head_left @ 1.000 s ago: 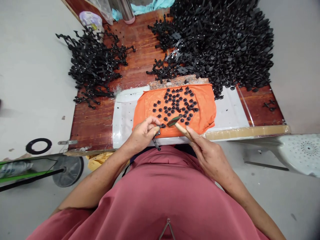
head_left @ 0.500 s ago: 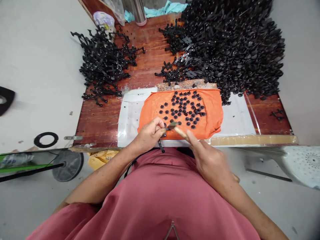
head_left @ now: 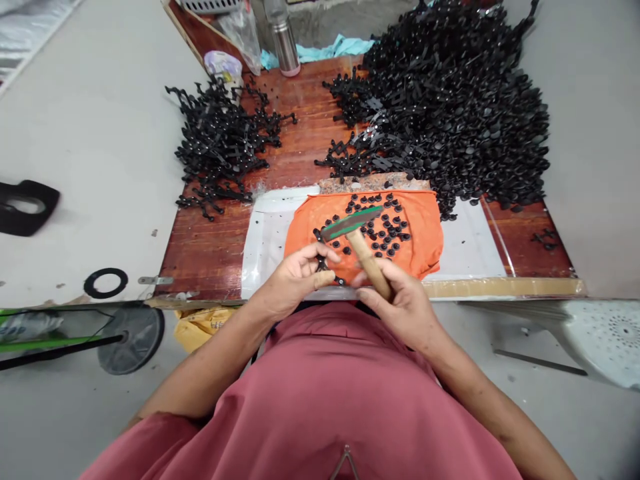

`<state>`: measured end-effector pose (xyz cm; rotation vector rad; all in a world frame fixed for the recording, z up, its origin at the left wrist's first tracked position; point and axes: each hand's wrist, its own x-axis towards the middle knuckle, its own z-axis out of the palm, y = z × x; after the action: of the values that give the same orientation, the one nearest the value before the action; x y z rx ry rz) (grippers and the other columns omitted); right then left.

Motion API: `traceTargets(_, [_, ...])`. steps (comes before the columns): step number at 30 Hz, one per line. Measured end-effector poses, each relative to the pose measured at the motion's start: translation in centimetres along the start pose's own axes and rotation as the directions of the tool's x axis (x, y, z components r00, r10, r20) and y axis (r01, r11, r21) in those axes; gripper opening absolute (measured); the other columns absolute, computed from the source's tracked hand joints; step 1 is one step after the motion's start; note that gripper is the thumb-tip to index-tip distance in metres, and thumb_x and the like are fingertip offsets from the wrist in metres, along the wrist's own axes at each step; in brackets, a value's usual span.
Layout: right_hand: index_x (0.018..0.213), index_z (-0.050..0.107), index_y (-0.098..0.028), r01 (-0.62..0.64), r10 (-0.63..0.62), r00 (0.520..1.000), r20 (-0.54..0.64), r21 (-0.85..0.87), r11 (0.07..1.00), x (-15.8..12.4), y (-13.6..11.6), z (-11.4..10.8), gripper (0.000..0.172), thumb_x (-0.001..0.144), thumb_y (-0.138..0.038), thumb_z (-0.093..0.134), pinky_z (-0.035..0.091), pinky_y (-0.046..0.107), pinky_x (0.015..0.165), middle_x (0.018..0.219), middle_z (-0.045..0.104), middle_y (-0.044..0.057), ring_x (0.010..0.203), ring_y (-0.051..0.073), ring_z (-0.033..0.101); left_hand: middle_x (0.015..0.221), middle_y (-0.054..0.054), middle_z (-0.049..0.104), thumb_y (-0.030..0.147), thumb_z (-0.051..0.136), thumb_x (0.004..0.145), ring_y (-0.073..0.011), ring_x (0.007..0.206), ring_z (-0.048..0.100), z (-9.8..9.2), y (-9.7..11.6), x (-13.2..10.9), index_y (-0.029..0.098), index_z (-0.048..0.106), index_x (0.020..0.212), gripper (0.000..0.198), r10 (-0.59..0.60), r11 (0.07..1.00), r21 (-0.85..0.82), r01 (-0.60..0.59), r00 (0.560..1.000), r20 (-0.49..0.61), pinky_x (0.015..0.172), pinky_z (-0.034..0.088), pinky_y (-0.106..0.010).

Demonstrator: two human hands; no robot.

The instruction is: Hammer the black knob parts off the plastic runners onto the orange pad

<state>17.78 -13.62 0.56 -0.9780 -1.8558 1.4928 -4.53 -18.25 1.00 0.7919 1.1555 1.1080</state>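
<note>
Black jointed part in left hand, hammer in right hand.

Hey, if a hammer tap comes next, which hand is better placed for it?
Probably the right. The right hand has its grip on the wooden handle of the hammer, while the left hand holds a black linked piece over the orange cloth.

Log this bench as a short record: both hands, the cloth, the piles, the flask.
Left hand: holds a black part
Right hand: grips the hammer by its handle
Cloth: orange, small black studs scattered on it
Left pile: black parts, smaller
Right pile: black parts, larger
Flask: upright, far side of table
</note>
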Motion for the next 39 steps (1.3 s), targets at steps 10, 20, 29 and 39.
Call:
traceTargets(10, [0.110,0.071,-0.023,0.015,-0.015,0.999,-0.047,0.000,1.000,2.7,-0.1,2.0,0.016,0.098,-0.032,0.064,0.056,0.030,0.082,0.099,0.076,0.002,0.090,0.019,0.070,0.080,-0.001,0.061,0.040,0.068,0.093,-0.0136,0.068,0.054,-1.8,-1.2,0.3,0.020,0.076,0.093,0.021,0.155,0.853,0.515,-0.085,0.983,-0.094,0.064,0.047,-0.025])
traceTargets(20, [0.124,0.066,-0.025,-0.155,0.119,0.977,-0.177,-0.205,0.967,-1.3,2.1,-2.7,0.027,0.106,-0.040,0.052,0.048,0.028,0.055,0.079,0.067,0.000,0.065,0.018,0.063,0.085,-0.003,0.059,0.029,0.064,0.095,-0.0209,0.090,0.056,-5.7,-0.2,5.2,0.021,0.077,0.090,0.016,0.382,0.571,0.820,-0.025,0.892,-0.239,0.087,0.043,-0.032])
traceTargets(29, [0.134,0.065,-0.024,-0.188,0.146,0.969,-0.198,-0.214,0.959,-1.9,3.2,-3.3,0.036,0.106,-0.041,0.053,0.050,0.027,0.056,0.080,0.069,-0.001,0.066,0.018,0.066,0.084,-0.002,0.061,0.029,0.066,0.095,-0.0205,0.087,0.056,-5.4,-0.7,6.3,0.021,0.077,0.089,0.015,0.341,0.576,0.817,-0.027,0.917,-0.209,0.083,0.041,-0.031])
traceTargets(39, [0.132,0.067,-0.022,-0.209,0.171,0.969,-0.177,-0.225,0.952,-1.4,3.5,-2.8,0.037,0.104,-0.041,0.054,0.049,0.027,0.058,0.085,0.071,0.000,0.066,0.016,0.064,0.088,-0.003,0.065,0.028,0.065,0.096,-0.0209,0.090,0.060,-5.6,-1.3,6.2,0.022,0.077,0.092,0.014,0.354,0.560,0.828,-0.018,0.909,-0.220,0.085,0.047,-0.032])
